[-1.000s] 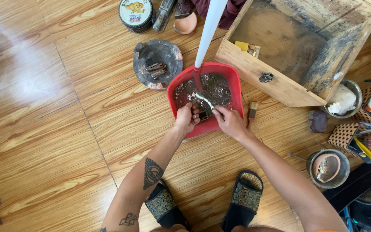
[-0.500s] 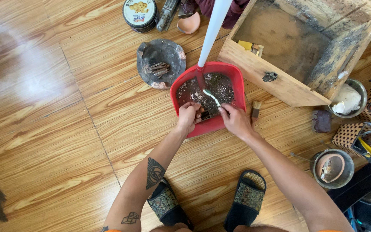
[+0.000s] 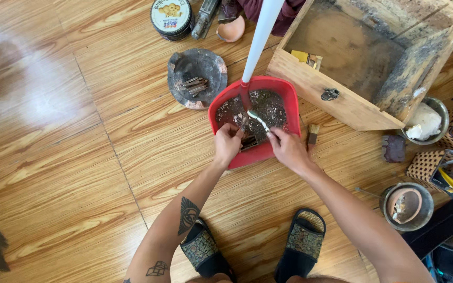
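Note:
A red dustpan (image 3: 283, 93) with a long white handle (image 3: 260, 36) lies on the wooden floor, full of dark dirt. Over its front edge my left hand (image 3: 227, 145) grips a small dark rusty piece (image 3: 248, 141). My right hand (image 3: 288, 149) holds a white toothbrush (image 3: 258, 120) whose head points up-left over the dirt, close to the piece in my left hand.
An open wooden box (image 3: 364, 57) stands at the upper right. A grey dish with rusty pieces (image 3: 197, 77) lies left of the dustpan, a round tin (image 3: 171, 17) above it. A small paintbrush (image 3: 313, 133), metal bowls (image 3: 408, 205) and a basket of tools (image 3: 436, 162) sit right. My sandalled feet (image 3: 305, 243) are below.
The toothbrush in my right hand has shifted a little over the dustpan, brushing at the piece held by my left hand. Both hands stay over the pan's front edge.

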